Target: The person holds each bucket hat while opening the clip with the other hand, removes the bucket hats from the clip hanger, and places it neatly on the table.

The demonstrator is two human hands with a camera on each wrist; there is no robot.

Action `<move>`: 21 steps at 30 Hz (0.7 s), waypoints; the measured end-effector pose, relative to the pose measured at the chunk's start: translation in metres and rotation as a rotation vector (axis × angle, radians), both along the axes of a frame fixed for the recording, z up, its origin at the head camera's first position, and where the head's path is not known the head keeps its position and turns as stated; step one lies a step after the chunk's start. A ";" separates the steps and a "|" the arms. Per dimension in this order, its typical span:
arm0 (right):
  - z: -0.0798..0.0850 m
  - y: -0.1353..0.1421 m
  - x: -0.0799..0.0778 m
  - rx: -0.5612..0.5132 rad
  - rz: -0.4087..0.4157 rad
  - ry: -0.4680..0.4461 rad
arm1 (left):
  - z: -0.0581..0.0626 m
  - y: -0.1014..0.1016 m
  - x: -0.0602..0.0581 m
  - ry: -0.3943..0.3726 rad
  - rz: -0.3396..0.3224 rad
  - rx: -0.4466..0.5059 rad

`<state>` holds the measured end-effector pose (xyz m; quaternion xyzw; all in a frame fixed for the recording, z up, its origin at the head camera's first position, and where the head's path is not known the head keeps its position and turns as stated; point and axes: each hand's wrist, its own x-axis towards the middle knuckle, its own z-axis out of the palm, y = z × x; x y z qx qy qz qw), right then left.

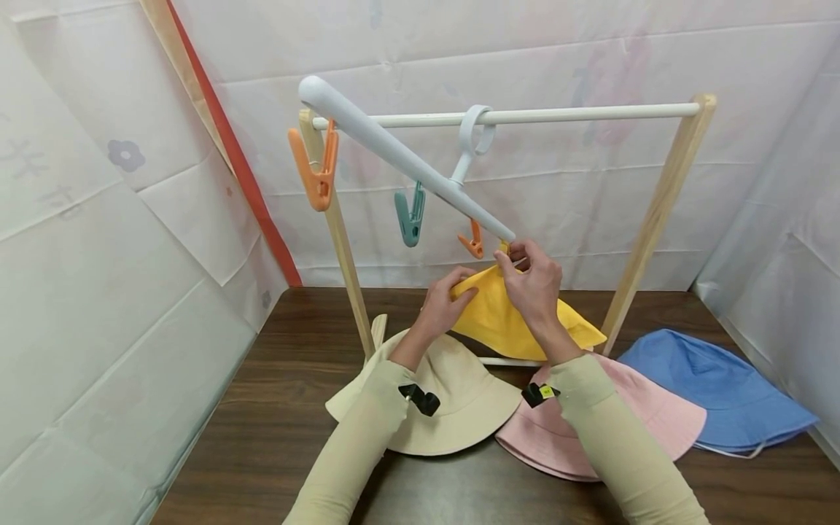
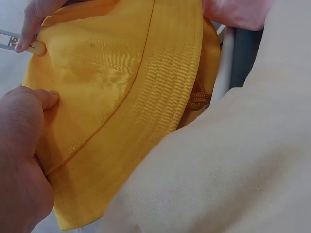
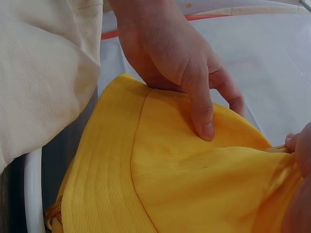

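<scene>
A yellow bucket hat (image 1: 494,315) hangs crown up below the low right end of a tilted white hanger (image 1: 394,149). At that end my right hand (image 1: 534,286) pinches a small yellow clothespin (image 2: 36,47) where it meets the hat's crown. My left hand (image 1: 441,310) grips the crown's left side, its thumb lying across the cloth in the right wrist view and the other fingers mostly hidden behind. A brown cord (image 2: 199,98) shows under the brim. Along the hanger, empty clothespins dangle: a large orange one (image 1: 318,171), a green one (image 1: 410,215) and a small orange one (image 1: 474,240).
The hanger hooks over the white rail (image 1: 577,114) of a wooden-legged rack (image 1: 663,204). On the dark table (image 1: 262,423) lie a cream hat (image 1: 453,408) under my left forearm, a pink hat (image 1: 650,401) under my right, and a blue hat (image 1: 715,386) farther right.
</scene>
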<state>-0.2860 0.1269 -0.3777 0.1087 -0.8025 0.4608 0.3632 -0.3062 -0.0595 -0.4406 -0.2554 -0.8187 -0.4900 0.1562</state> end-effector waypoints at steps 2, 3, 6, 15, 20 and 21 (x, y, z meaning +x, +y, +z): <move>0.000 0.000 0.000 0.003 0.004 0.002 | 0.000 0.000 0.000 0.001 0.002 -0.002; 0.000 0.001 0.000 0.003 0.006 0.003 | 0.000 -0.001 0.000 0.001 0.002 -0.003; 0.000 0.001 0.000 0.003 0.008 0.000 | -0.001 -0.001 0.001 -0.005 -0.002 -0.002; -0.003 0.002 -0.002 -0.002 0.025 -0.003 | -0.004 -0.003 0.000 -0.016 0.002 0.010; -0.003 0.003 0.000 -0.005 0.031 0.000 | -0.006 -0.003 0.001 -0.028 -0.007 0.014; -0.003 0.003 0.000 -0.006 0.031 -0.002 | -0.006 -0.004 0.001 -0.030 -0.006 0.012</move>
